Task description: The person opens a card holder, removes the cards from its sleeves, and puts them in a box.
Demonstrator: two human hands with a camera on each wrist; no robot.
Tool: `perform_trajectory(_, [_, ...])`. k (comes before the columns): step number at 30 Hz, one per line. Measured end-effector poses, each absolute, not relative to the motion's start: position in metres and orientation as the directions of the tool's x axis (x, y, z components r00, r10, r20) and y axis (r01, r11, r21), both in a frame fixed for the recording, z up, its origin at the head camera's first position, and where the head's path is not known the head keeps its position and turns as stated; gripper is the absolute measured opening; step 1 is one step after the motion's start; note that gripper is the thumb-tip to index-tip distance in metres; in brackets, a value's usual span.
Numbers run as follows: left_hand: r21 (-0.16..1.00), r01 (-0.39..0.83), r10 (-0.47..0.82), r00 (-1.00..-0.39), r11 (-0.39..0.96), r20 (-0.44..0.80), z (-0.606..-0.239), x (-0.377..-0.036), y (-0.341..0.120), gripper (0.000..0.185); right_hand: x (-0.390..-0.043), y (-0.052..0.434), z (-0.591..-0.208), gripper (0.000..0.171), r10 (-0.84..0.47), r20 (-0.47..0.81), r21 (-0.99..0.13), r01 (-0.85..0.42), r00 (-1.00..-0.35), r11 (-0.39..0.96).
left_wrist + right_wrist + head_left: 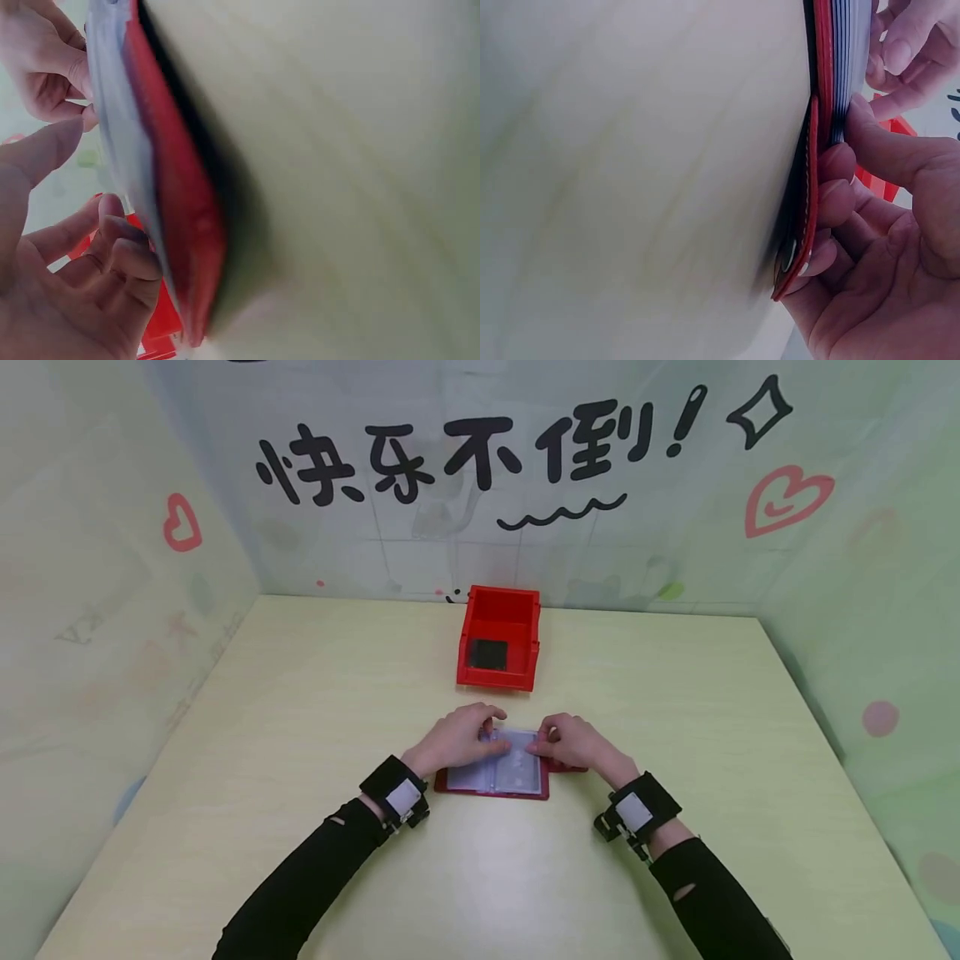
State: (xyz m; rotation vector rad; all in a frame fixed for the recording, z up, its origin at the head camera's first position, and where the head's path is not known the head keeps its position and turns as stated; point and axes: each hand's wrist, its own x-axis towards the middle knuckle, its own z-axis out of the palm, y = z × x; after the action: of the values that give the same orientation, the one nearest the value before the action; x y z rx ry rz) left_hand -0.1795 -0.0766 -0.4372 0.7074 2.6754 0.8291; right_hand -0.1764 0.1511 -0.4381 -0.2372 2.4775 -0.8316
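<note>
A red card holder (491,794) lies spread on the table with its clear plastic sleeves facing up. Its snap strap (808,217) sticks out at the right side. My right hand (573,742) pinches the holder's right edge, the thumb on the sleeves and curled fingers by the cover and strap. Over the left part and far edge is my left hand (457,739), its thumb and loosely bent fingers apart with nothing between them. Whether its fingertips touch the sleeves is hard to tell.
Beyond the hands stands a red plastic bin (534,647) with a dark square piece (489,654) inside at the near left. A printed backdrop (480,552) rises at the table's far edge and along both sides.
</note>
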Motion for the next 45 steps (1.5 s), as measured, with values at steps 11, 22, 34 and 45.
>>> perform_trajectory(11, [0.707,0.359,0.585,-0.805,0.609,-0.096,-0.446,-0.186,-0.086,0.04,-0.179,0.156,-0.44,0.023,-0.352,-0.396,-0.624,-0.034,-0.848,0.781])
perform_trajectory(22, [0.77,0.304,0.581,-0.807,0.561,-0.104,-0.447,-0.19,-0.09,0.03,-0.178,0.156,-0.438,0.021,-0.345,-0.405,-0.611,-0.03,-0.847,0.791])
perform_trajectory(34, [0.796,0.097,0.457,-0.857,0.597,-0.238,-0.444,-0.194,-0.085,0.043,-0.176,0.155,-0.436,0.02,-0.327,-0.416,-0.615,-0.002,-0.849,0.788])
perform_trajectory(45, [0.766,0.1,0.425,-0.873,0.635,-0.238,-0.439,-0.189,-0.086,0.037,-0.174,0.155,-0.438,0.021,-0.316,-0.427,-0.626,0.025,-0.847,0.779])
